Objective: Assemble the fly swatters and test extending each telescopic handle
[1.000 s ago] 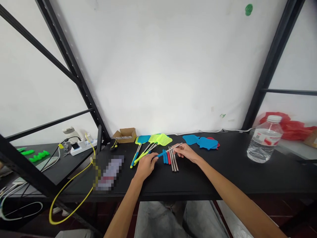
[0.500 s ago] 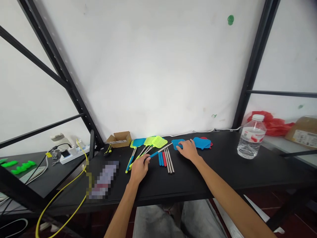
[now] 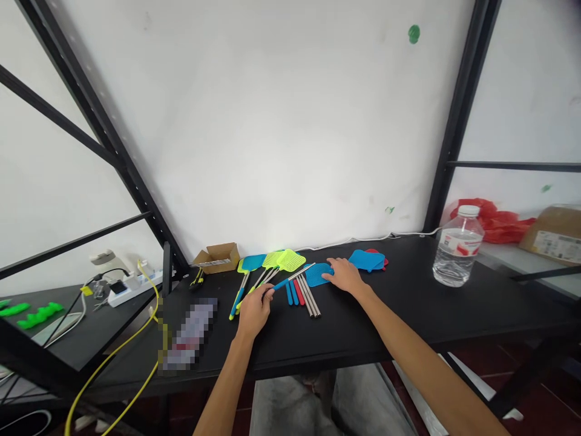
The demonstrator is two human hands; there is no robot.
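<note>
My left hand (image 3: 255, 310) is closed around the blue grip of a fly swatter handle (image 3: 282, 283), whose thin metal rod points up and to the right. In my right hand (image 3: 347, 277), the fingers pinch the right end of a blue mesh swatter head (image 3: 316, 275). The rod's tip lies at the head's left side; whether they touch I cannot tell. Below them lie loose handles with blue grips (image 3: 289, 293), a red grip (image 3: 299, 293) and metal rods (image 3: 311, 298). Further right sits a pile of blue swatter heads (image 3: 365, 260) over a red one (image 3: 385, 263).
Swatters with yellow heads (image 3: 291, 261) and a blue head (image 3: 253, 261) lie at the left, before a small cardboard box (image 3: 218, 259). A water bottle (image 3: 457, 248) stands at the right. A yellow cable (image 3: 131, 330) and a power strip (image 3: 131, 290) are far left.
My right hand has drawn the blue swatter head left, away from the pile and up to the rod's tip. My left hand has stayed nearly still with the handle.
</note>
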